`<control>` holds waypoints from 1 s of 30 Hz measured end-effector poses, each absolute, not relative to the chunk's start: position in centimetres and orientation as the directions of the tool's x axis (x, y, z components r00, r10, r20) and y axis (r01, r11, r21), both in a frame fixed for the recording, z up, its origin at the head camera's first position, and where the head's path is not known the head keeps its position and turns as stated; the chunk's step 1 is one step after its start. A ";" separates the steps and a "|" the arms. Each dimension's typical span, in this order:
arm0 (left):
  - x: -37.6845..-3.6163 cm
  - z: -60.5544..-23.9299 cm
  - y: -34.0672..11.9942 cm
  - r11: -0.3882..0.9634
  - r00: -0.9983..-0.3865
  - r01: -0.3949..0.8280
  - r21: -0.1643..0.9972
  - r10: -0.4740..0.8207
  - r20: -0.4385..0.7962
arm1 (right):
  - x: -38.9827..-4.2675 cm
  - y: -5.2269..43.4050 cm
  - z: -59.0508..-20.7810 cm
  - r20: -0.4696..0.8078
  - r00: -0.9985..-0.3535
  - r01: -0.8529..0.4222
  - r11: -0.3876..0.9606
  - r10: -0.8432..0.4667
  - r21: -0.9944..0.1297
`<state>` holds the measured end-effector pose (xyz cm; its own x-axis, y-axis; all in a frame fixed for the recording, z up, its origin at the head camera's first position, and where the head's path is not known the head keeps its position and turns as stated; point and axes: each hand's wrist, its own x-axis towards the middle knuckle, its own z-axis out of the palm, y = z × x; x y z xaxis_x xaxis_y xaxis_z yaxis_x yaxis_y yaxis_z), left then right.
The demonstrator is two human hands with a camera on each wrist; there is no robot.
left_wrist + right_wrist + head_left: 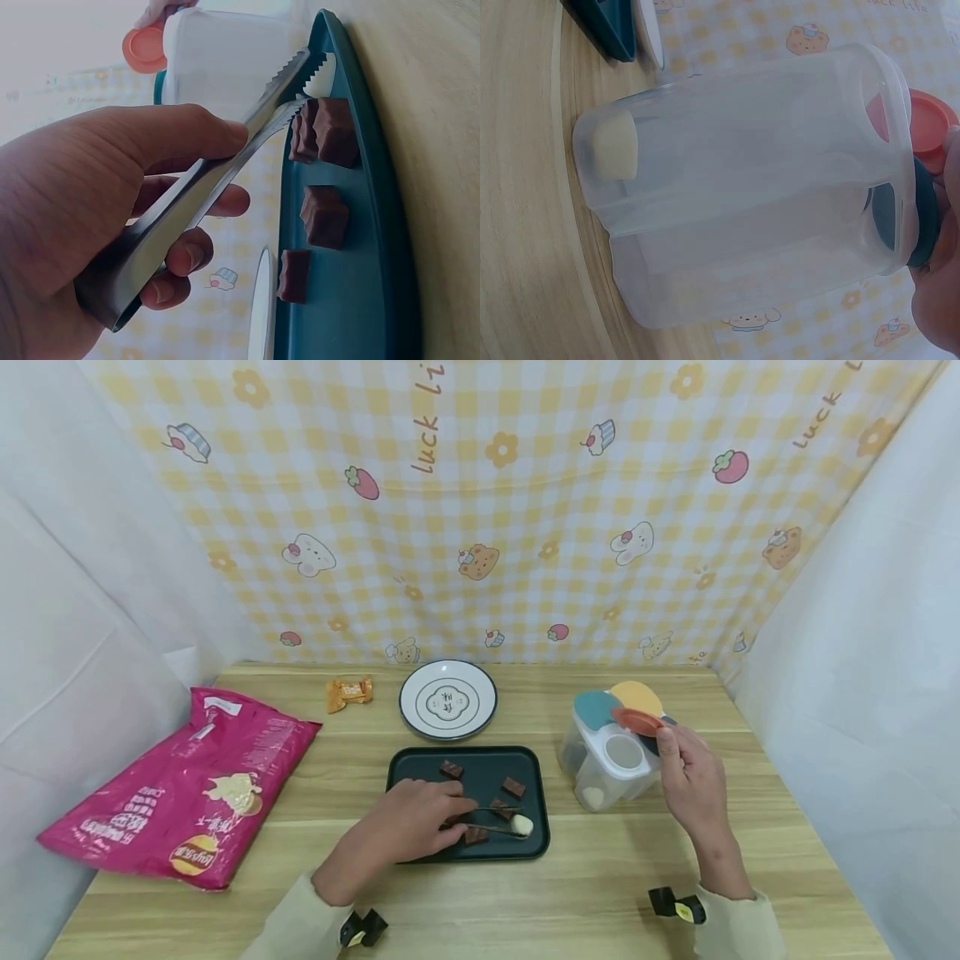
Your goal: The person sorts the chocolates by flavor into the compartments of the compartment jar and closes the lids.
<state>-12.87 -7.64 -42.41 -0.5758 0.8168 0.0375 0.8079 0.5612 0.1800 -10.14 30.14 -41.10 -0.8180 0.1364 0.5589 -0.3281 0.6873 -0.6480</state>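
Observation:
My left hand (420, 820) grips metal tongs (487, 820) over a dark green tray (405, 768). The tong tips close around a white cube (522, 825) at the tray's front right, next to brown cubes (513, 787). In the left wrist view the tongs (202, 202) run past my fingers to the white cube (322, 75), beside a brown cube (334, 131). My right hand (686, 768) holds the lid side of a clear plastic container (611, 760); its thumb is on the raised red lid (637, 720). One white cube (615, 142) lies inside the container (757, 187).
A pink chip bag (180, 793) lies at the left. A white plate (447, 699) sits behind the tray, with an orange snack packet (349, 693) to its left. Checked cloth and white sheets wall in the wooden table (600, 877).

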 end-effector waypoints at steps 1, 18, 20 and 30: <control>-12.9 -42.3 -7.6 0.560 -0.573 0.811 0.169 0.819 0.038 | -10.2 30.2 -41.1 0.560 -0.817 -0.329 0.688 0.136 -0.647; -12.6 -41.6 -6.8 0.524 -0.526 0.849 0.060 0.850 0.024 | -10.4 30.5 -41.5 0.576 -0.810 -0.351 0.697 0.109 -0.626; -12.6 -41.6 -6.7 0.520 -0.522 0.852 0.054 0.853 0.023 | -10.4 30.5 -41.5 0.579 -0.808 -0.353 0.699 0.107 -0.622; -12.8 -41.6 -6.5 0.505 -0.505 0.863 0.021 0.863 0.025 | -10.5 30.5 -41.5 0.599 -0.796 -0.382 0.693 0.090 -0.612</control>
